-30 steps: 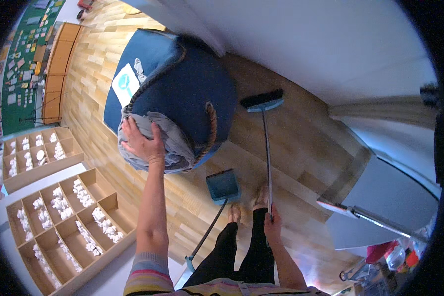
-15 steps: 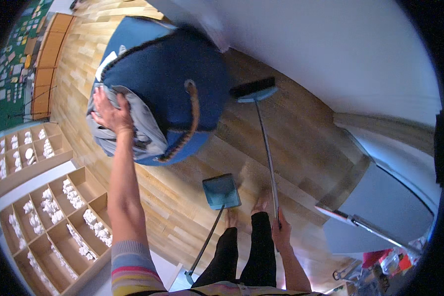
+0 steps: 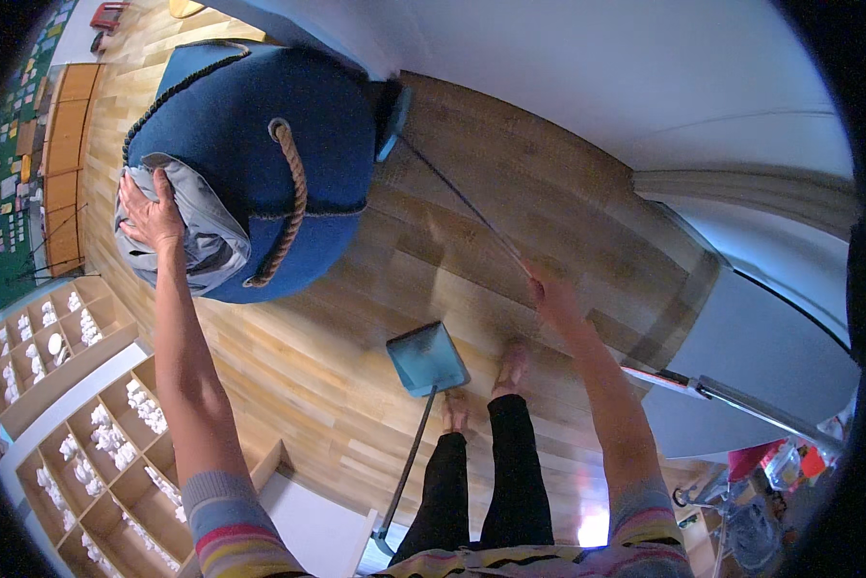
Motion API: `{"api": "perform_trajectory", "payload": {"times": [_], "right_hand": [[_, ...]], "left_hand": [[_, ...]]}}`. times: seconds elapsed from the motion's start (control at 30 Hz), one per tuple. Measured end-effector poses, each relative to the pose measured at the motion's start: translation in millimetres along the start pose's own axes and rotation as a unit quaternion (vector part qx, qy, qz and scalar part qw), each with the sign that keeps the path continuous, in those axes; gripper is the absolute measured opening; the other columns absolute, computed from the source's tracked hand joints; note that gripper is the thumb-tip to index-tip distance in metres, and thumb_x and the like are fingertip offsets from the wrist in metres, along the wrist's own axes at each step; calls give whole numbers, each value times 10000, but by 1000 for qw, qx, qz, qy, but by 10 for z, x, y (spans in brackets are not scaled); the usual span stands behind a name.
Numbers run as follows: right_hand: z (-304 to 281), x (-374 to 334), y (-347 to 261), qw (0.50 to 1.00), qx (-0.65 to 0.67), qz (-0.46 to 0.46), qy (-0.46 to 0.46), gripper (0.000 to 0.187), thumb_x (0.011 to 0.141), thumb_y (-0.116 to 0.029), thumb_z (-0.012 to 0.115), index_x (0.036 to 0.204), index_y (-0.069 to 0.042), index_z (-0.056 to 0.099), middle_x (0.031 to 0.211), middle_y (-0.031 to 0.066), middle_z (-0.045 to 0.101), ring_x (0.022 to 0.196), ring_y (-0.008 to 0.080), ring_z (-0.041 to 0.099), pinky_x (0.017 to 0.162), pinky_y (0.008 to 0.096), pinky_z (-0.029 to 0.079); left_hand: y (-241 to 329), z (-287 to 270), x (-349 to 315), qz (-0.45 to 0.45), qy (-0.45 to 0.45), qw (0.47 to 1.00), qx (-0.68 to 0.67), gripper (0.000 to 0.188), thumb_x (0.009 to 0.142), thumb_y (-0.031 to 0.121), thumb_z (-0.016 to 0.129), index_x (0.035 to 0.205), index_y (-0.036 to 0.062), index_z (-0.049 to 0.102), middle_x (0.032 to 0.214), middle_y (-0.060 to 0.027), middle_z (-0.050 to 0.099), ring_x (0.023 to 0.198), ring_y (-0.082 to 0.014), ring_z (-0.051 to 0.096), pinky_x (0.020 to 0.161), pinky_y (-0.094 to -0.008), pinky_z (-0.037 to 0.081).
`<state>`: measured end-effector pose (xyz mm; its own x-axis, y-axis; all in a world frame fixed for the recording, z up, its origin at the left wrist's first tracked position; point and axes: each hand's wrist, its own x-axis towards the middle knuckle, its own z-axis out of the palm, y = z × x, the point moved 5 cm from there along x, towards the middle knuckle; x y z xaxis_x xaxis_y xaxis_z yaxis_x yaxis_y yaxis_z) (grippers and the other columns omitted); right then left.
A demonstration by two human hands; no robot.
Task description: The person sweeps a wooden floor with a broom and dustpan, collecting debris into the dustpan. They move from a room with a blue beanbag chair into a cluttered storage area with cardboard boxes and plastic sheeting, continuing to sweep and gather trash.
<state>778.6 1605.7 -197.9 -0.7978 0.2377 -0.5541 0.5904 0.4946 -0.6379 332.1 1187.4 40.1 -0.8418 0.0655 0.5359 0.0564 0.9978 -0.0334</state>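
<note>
My left hand lies flat, fingers stretched out, on bunched grey cloth at the side of a large round blue fabric basket with a rope handle. The basket looks tipped. In my right hand, slightly blurred, is the end of a broom's long thin handle. The broom head, blue with dark bristles, is beside the basket's right side near the wall; part of the bristles is hidden. A teal long-handled dustpan stands on the floor by my feet.
Wooden tray shelves with white lumpy pieces in compartments stand at the lower left. A white wall runs along the right. A grey panel with a metal bar and assorted bags are at the lower right.
The basket and my left hand on its cloth have shifted left in view. My right hand has reached forward, and the broom head has swung left to the basket's side.
</note>
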Motion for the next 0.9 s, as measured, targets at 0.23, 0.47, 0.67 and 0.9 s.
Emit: {"api": "perform_trajectory", "payload": {"times": [0.23, 0.47, 0.67, 0.9], "right_hand": [[116, -584, 289, 997, 35, 9, 71, 381, 865, -94, 508, 1237, -174, 534, 905, 202, 613, 777, 328, 598, 714, 379, 463], [22, -2839, 1258, 974, -32, 186, 122, 447, 902, -96, 466, 1332, -214, 433, 912, 153, 653, 569, 163, 476, 570, 286, 428], [267, -4231, 1783, 948, 42, 281, 145, 455, 920, -127, 461, 1356, -240, 403, 539, -27, 394, 447, 77, 410, 436, 231, 393], [282, -5298, 710, 949, -100, 291, 66, 507, 897, -138, 490, 1378, -183, 338, 677, 234, 567, 585, 366, 566, 533, 408, 439]], "left_hand": [[-64, 87, -31, 9, 18, 1000, 2, 784, 819, 681, 348, 1381, 134, 312, 1442, -69, 293, 1347, -212, 230, 1045, -578, 56], [-139, 150, 40, 37, 65, 997, 2, 807, 789, 708, 371, 1346, 124, 386, 1404, -84, 363, 1299, -232, 315, 1004, -637, 68], [-582, 224, 347, -23, -133, 990, -49, 885, 757, 742, 368, 1387, 122, 323, 1417, -116, 339, 1319, -262, 289, 1033, -580, 99], [446, -2002, -1223, 327, -58, 897, -292, 644, 759, 233, 671, 1325, 73, 408, 1359, -112, 429, 1287, -283, 356, 1078, -487, 108]]}}
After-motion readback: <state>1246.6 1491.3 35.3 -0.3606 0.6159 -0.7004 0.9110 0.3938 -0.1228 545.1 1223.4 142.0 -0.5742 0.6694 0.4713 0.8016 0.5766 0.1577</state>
